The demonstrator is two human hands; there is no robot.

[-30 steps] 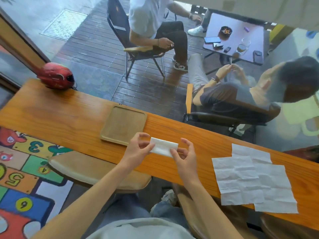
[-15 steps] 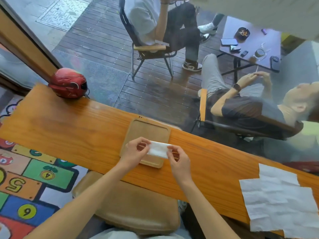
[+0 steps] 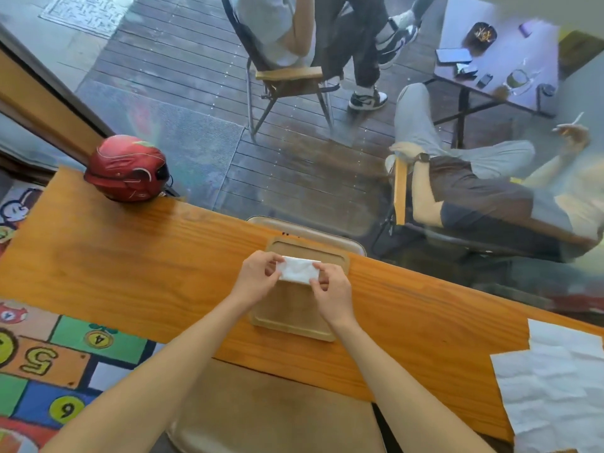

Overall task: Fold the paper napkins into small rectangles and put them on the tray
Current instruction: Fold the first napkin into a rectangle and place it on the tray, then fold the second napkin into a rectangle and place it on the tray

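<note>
A white paper napkin (image 3: 299,270), folded into a small rectangle, is held over the far half of the wooden tray (image 3: 294,322). My left hand (image 3: 256,279) pinches its left end and my right hand (image 3: 331,291) pinches its right end. The tray lies on the long wooden counter (image 3: 130,266), and its bare surface shows below my hands. Several unfolded, creased napkins (image 3: 555,384) lie flat in a pile at the counter's right end.
A red helmet (image 3: 127,173) sits at the counter's far left corner. A tan padded stool (image 3: 271,410) stands under the counter's near edge. Beyond a glass pane behind the counter, two people sit on chairs by a small table (image 3: 496,50).
Both hands carried the folded napkin leftward from the bare counter to above the tray. The view shifted with them, so the pile of loose napkins now sits at the right edge.
</note>
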